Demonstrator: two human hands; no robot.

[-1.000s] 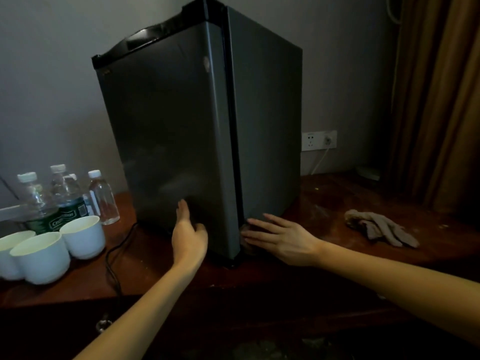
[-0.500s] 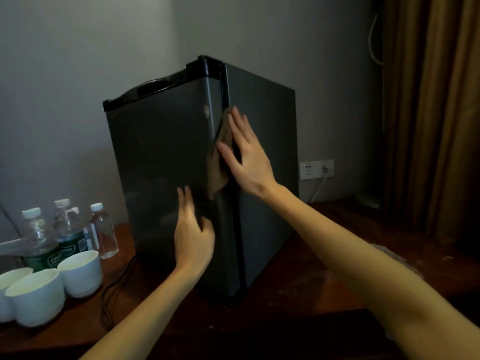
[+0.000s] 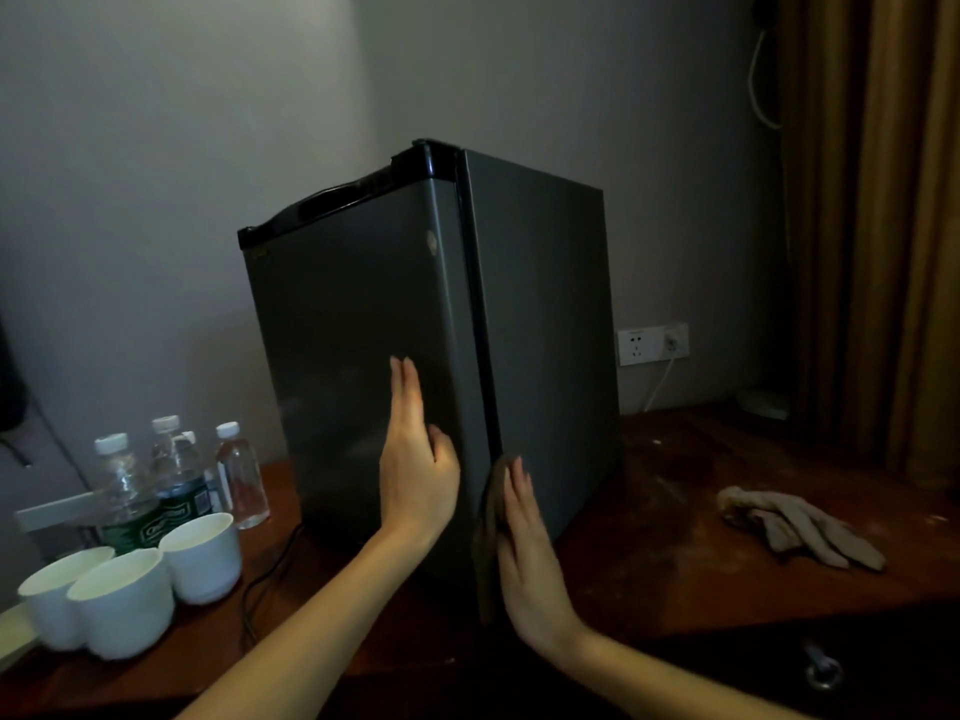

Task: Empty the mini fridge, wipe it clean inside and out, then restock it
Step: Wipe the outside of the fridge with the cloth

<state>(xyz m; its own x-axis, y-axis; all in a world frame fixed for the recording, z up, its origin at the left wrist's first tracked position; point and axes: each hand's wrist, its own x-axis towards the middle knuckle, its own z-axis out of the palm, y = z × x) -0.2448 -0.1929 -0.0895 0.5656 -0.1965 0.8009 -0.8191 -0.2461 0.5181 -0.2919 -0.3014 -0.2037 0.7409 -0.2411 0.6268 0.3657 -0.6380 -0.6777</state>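
Fingers (image 3: 517,491) of your right hand (image 3: 527,558) lie straight, pressing a cloth (image 3: 488,543) flat against the fridge (image 3: 545,304) low on its front corner by the seam; your left hand (image 3: 415,475), flat and holding nothing, braces the door (image 3: 337,356). With the fridge standing shut on the table (image 3: 675,532), wipe in long even strokes and brace firmly lest it slide.

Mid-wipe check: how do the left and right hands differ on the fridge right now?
The left hand lies bare and flat on the door front; the right hand presses a brown cloth against the side panel of the fridge, beside the door seam. The left hand sits higher, the right hand lower, near the bottom corner. Both have straight fingers pointing up, and both are on the fridge's lower half.
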